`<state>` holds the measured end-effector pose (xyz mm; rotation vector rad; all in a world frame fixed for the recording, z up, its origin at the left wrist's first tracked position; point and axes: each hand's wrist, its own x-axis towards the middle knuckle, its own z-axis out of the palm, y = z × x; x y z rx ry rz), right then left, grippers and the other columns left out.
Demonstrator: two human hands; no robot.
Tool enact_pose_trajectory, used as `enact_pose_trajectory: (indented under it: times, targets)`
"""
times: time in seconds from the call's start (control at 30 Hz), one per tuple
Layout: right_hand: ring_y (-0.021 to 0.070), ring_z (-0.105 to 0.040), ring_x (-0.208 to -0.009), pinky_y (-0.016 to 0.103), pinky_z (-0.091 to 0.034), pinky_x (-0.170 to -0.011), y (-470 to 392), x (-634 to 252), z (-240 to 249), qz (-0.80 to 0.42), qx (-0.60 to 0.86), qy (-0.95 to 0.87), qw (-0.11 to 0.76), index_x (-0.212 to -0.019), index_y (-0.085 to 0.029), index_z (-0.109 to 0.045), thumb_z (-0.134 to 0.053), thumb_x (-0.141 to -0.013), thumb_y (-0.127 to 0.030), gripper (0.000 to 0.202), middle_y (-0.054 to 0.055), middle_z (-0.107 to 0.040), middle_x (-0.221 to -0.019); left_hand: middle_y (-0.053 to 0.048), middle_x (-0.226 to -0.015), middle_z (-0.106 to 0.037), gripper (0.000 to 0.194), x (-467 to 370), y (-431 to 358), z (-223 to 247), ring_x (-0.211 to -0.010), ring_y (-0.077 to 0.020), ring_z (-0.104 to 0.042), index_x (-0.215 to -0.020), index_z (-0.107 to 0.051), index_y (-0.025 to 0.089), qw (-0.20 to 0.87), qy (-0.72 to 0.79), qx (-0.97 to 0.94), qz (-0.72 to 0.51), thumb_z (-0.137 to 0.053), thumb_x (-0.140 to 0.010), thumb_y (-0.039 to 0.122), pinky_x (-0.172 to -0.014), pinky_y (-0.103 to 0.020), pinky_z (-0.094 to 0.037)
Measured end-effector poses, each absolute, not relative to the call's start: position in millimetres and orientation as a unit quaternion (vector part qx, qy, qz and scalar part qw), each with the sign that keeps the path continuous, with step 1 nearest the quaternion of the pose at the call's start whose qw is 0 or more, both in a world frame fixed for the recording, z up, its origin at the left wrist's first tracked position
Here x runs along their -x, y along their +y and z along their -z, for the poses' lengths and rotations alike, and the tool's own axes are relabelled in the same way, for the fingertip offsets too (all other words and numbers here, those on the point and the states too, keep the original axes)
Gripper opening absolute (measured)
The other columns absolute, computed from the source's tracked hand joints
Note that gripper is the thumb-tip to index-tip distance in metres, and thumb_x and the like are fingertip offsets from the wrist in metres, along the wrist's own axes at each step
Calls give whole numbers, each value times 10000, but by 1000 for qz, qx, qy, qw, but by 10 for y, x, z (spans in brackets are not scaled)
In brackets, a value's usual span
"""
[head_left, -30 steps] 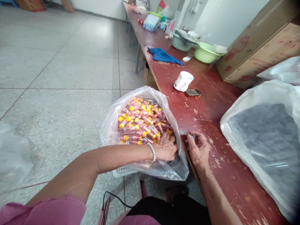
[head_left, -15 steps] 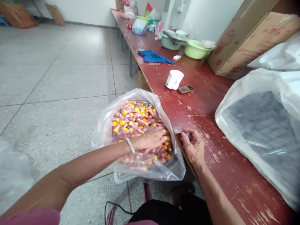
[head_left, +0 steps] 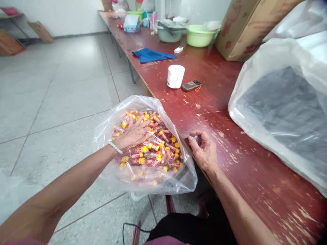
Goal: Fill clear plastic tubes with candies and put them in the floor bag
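Note:
My left hand (head_left: pixel 135 132), a beaded bracelet at its wrist, lies with fingers spread on a heap of small clear tubes (head_left: pixel 153 154) with yellow caps and pinkish-red markings. The tubes fill a clear plastic bag (head_left: pixel 185 177) that stands open beside the table. At the table's edge, to the right of the bag, rests my right hand (head_left: pixel 205 149). Its thumb and fingers are curled together around a small greyish thing, too little of which shows to name it.
On the worn red table (head_left: pixel 230 160) are a white cup (head_left: pixel 175 76), a phone (head_left: pixel 191 85) and a blue cloth (head_left: pixel 153 55). Farther back stand a green basin (head_left: pixel 201 35) and a cardboard box (head_left: pixel 240 32). A white sack (head_left: pixel 238 105) of dark grey pieces sits at right.
My left hand has moved left and away from me across the tubes, its fingers now spread wider. My right hand stays at the table edge. The camera view has shifted.

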<state>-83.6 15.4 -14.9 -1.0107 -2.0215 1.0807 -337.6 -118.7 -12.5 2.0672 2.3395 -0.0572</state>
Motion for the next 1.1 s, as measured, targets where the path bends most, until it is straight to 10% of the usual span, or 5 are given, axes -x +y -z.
enact_pose_trajectory:
  times: [0.37,0.57,1.1]
  targets:
    - [108,-458,-578,235,-389,-569,168,825,136,-411,361,-773,323,-952,-200,-595,-533,-799,-361,230,-19,-566,-703,-41,-1534,-230,509,3228,-1337,160,-1418,-326,-69,-1398,-329,304,83,750,-654,57,-214,-936,484,-1087,-610,-18]
    - [105,-468,-577,238,-393,-578,186,815,150,-411,355,-777,320,-955,-206,-594,-531,-801,-361,228,-19,-580,-711,-28,-1508,-296,479,3100,-1468,64,-1426,-286,-42,-1334,-440,291,93,754,-648,44,-188,-951,432,-1114,-559,-53]
    - [96,-409,-528,229,-359,-525,176,824,150,-437,372,-757,312,-956,-211,-587,-552,-807,-389,234,-35,-537,-660,-94,-1367,-493,471,3686,-645,79,-1282,-226,-413,-1307,-455,156,49,818,-572,16,-354,-851,223,-1102,-397,-265]
